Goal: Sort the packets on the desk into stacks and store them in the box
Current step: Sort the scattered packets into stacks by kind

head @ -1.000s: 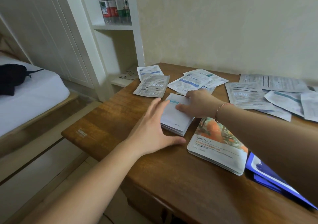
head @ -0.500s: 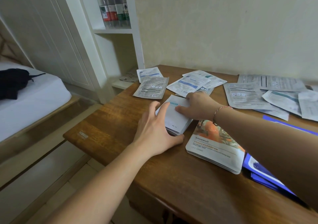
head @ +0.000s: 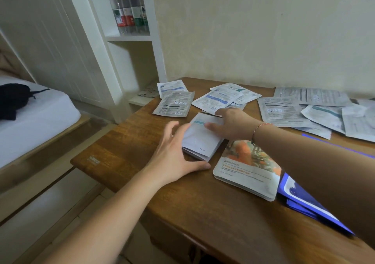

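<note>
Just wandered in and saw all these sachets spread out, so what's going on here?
A person is sorting packets on a wooden desk. Both hands are squaring up a stack of white packets: the left hand lies against its near-left side, and the right hand rests on top. An orange-printed stack and a blue stack lie to the right. Loose silvery packets lie unsorted farther back. No box is in view.

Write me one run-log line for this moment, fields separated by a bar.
step: squaring white packet stack | left hand: against stack's side | right hand: flat on top | loose packets: unsorted on desk
</note>
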The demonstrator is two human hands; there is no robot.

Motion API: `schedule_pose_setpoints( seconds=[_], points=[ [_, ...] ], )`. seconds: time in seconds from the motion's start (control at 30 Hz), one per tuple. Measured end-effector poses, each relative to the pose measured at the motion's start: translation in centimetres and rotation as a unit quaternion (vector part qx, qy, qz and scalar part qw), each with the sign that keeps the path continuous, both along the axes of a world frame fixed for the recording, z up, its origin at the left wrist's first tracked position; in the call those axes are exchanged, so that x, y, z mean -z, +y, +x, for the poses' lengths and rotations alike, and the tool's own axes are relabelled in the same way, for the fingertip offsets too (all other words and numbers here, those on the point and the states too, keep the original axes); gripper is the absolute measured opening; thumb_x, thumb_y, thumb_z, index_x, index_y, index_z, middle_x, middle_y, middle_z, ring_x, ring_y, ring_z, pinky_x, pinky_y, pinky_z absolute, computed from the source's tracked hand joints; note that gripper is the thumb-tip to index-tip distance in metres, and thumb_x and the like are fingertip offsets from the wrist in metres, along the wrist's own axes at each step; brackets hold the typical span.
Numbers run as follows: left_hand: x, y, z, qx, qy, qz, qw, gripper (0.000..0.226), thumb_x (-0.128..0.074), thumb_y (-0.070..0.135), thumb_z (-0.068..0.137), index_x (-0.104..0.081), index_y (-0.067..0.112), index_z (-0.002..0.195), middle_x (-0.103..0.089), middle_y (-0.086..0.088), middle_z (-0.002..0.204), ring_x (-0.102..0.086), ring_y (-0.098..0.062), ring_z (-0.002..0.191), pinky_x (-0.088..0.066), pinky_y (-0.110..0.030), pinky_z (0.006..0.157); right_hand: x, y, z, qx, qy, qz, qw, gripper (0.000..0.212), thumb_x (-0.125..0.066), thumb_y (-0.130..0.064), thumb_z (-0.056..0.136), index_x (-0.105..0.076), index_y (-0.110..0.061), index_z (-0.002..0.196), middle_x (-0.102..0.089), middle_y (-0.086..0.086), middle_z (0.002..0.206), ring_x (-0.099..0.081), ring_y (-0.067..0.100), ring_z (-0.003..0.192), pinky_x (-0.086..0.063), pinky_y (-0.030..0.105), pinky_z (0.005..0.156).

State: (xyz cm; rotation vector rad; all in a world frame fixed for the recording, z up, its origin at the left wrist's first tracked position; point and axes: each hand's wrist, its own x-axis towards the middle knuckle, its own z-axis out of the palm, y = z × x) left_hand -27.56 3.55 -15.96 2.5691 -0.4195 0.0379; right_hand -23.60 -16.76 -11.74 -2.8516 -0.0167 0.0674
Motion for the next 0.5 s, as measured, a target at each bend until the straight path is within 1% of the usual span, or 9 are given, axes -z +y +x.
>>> schedule_pose_setpoints(
  seconds=[0.03,0.07,0.1,0.17,0.23,0.3,0.33,0.4,0.5],
  points=[
    [-0.2,0.3,-0.3,-0.001,0.0,0.0,1.0,0.117,-0.073,0.078,0.055,-0.016,0.041,0.15,0.004,0.022,0.154,-0.012,-0.018,0.147,-0.028,-0.047,0.112,-0.7,-0.9,-0.3,0.006,-0.017,0.009,1.0,0.071,-0.043,-0.067,0.09,-0.047,-0.016,0.14,-0.056,0.009,0.133,-0.052,0.027,0.121,-0.046,0.04,0.099],
    [-0.2,0.6,-0.7,0.002,-0.018,0.003,1.0,0.117,-0.067,0.082,0.053,-0.015,0.041,0.15,0.007,0.022,0.155,-0.006,-0.018,0.148,-0.024,-0.048,0.114,-1.4,-2.0,-0.6,0.015,-0.037,0.009,0.999,0.068,-0.043,-0.065,0.092,-0.05,-0.016,0.138,-0.059,0.009,0.132,-0.053,0.028,0.121,-0.045,0.037,0.098],
    [-0.3,0.7,-1.3,0.021,-0.049,0.01,0.999,0.116,-0.061,0.086,0.052,-0.015,0.042,0.149,0.008,0.021,0.155,-0.001,-0.016,0.148,-0.021,-0.048,0.115,-2.0,-3.3,-1.0,0.019,-0.05,-0.012,0.999,0.062,-0.045,-0.06,0.093,-0.055,-0.015,0.133,-0.062,0.009,0.128,-0.054,0.028,0.119,-0.044,0.035,0.095],
    [-0.7,0.0,-2.9,0.108,-0.111,0.038,0.987,0.108,-0.059,0.086,0.055,-0.018,0.046,0.147,0.006,0.017,0.156,0.002,-0.013,0.146,-0.015,-0.045,0.116,-2.9,-5.6,-2.0,0.007,-0.019,-0.085,0.996,0.052,-0.047,-0.053,0.095,-0.067,-0.01,0.117,-0.067,0.011,0.117,-0.058,0.03,0.11,-0.047,0.035,0.092],
    [-1.3,-1.8,-4.1,0.208,-0.174,0.106,0.957,0.095,-0.059,0.084,0.062,-0.026,0.048,0.144,-0.001,0.016,0.156,-0.001,-0.015,0.145,-0.012,-0.046,0.117,-2.6,-6.9,-3.1,-0.016,0.046,-0.146,0.988,0.055,-0.044,-0.054,0.095,-0.072,-0.007,0.103,-0.069,0.011,0.106,-0.062,0.029,0.099,-0.051,0.038,0.088],
    [-1.3,-4.0,-4.4,0.276,-0.235,0.141,0.921,0.08,-0.059,0.078,0.07,-0.038,0.045,0.14,-0.014,0.012,0.156,-0.009,-0.017,0.144,-0.009,-0.046,0.117,-1.8,-7.7,-4.0,-0.022,0.082,-0.157,0.984,0.06,-0.04,-0.06,0.095,-0.071,-0.009,0.095,-0.069,0.009,0.096,-0.063,0.026,0.09,-0.052,0.037,0.081],
    [-1.3,-4.9,-4.4,0.292,-0.251,0.144,0.912,0.074,-0.061,0.075,0.072,-0.043,0.043,0.137,-0.019,0.011,0.154,-0.013,-0.017,0.143,-0.01,-0.048,0.117,-1.4,-7.9,-4.3,-0.019,0.083,-0.151,0.985,0.061,-0.04,-0.063,0.094,-0.07,-0.011,0.092,-0.068,0.008,0.093,-0.062,0.024,0.087,-0.052,0.036,0.078],
    [-1.2,-6.0,-4.2,0.302,-0.259,0.135,0.907,0.067,-0.063,0.071,0.074,-0.051,0.039,0.131,-0.029,0.01,0.151,-0.021,-0.017,0.141,-0.014,-0.051,0.116,-0.9,-8.2,-4.6,-0.017,0.07,-0.139,0.988,0.057,-0.042,-0.063,0.093,-0.068,-0.012,0.092,-0.067,0.007,0.091,-0.061,0.024,0.085,-0.051,0.035,0.074],
    [-1.0,-6.3,-3.8,0.304,-0.25,0.128,0.91,0.062,-0.06,0.071,0.074,-0.057,0.037,0.125,-0.037,0.011,0.146,-0.027,-0.015,0.137,-0.016,-0.052,0.114,-0.3,-8.2,-4.7,-0.02,0.071,-0.13,0.989,0.051,-0.045,-0.059,0.094,-0.065,-0.013,0.095,-0.065,0.007,0.091,-0.059,0.024,0.084,-0.045,0.033,0.069]
  ],
)
